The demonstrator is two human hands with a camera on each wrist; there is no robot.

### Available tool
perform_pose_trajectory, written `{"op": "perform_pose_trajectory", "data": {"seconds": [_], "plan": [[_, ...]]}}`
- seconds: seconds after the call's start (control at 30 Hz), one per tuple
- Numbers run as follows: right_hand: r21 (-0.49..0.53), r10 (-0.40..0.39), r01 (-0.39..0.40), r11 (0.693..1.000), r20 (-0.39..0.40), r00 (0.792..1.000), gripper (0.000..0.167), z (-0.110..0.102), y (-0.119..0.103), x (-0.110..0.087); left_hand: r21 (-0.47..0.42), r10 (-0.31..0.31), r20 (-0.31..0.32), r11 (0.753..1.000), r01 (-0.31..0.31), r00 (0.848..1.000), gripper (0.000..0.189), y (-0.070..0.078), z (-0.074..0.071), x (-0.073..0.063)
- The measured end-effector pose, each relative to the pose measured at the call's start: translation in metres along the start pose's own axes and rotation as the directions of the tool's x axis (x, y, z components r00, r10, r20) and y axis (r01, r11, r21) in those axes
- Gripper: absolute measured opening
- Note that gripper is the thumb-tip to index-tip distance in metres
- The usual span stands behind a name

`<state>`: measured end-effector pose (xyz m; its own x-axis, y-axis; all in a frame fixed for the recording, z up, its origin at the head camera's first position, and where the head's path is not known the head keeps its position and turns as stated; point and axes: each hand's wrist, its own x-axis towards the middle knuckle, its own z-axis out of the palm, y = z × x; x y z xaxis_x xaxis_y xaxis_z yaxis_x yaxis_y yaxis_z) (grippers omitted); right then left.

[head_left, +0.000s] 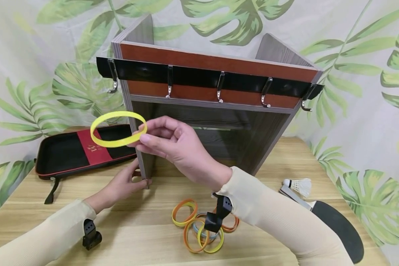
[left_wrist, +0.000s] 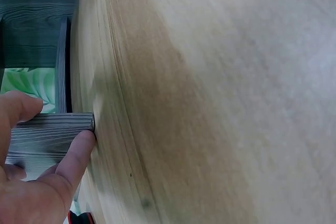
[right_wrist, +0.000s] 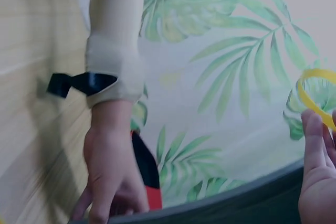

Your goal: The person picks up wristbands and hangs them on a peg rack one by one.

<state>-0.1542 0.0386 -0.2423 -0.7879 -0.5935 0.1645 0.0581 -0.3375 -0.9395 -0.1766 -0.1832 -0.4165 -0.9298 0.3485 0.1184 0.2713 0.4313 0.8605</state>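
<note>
My right hand [head_left: 186, 149] pinches a yellow silicone wristband [head_left: 114, 143] between thumb and fingers. The band is raised in front of the left side of a grey wood-grain shelf unit [head_left: 269, 144]. Across the unit's top front runs a black rail [head_left: 196, 75] with several bare metal hooks. Low on the left, my left hand [head_left: 119, 188] grips the foot of the unit's side panel [left_wrist: 47, 137]. In the left wrist view, thumb and fingers lie on opposite sides of that panel. The right wrist view shows the band at its right edge.
Several orange, yellow and blue wristbands [head_left: 185, 236] lie piled on the wooden table [head_left: 136, 236]. A black case with a red band [head_left: 63, 155] lies at the left. At the right are a shuttlecock [head_left: 300, 186] and a black-ended flat object [head_left: 339, 229], partly behind my right sleeve.
</note>
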Motion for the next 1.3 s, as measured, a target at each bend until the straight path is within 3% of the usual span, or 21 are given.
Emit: {"op": "perform_pose_trajectory", "data": {"seconds": [0.33,0.63,0.93,1.3], "plan": [[0.028,-0.08,0.082,0.996,-0.066,0.995,0.022,0.02,-0.012,0.01,0.013,0.051,-0.008,0.999,-0.051,0.999,0.072,-0.001,0.001,0.002],[0.064,-0.076,0.086,0.994,-0.151,0.986,0.016,0.025,-0.008,0.017,0.008,0.064,-0.023,0.998,-0.064,0.998,0.072,-0.002,0.003,0.003],[-0.008,-0.059,0.059,0.998,-0.112,0.992,0.014,0.017,-0.001,0.019,0.019,0.051,-0.019,0.999,-0.051,0.999,0.072,-0.004,0.003,0.001],[-0.08,-0.016,0.012,0.997,-0.059,0.998,0.029,0.01,-0.002,0.018,0.022,0.051,-0.032,0.998,-0.051,0.998,0.076,-0.004,0.001,-0.001]]}}
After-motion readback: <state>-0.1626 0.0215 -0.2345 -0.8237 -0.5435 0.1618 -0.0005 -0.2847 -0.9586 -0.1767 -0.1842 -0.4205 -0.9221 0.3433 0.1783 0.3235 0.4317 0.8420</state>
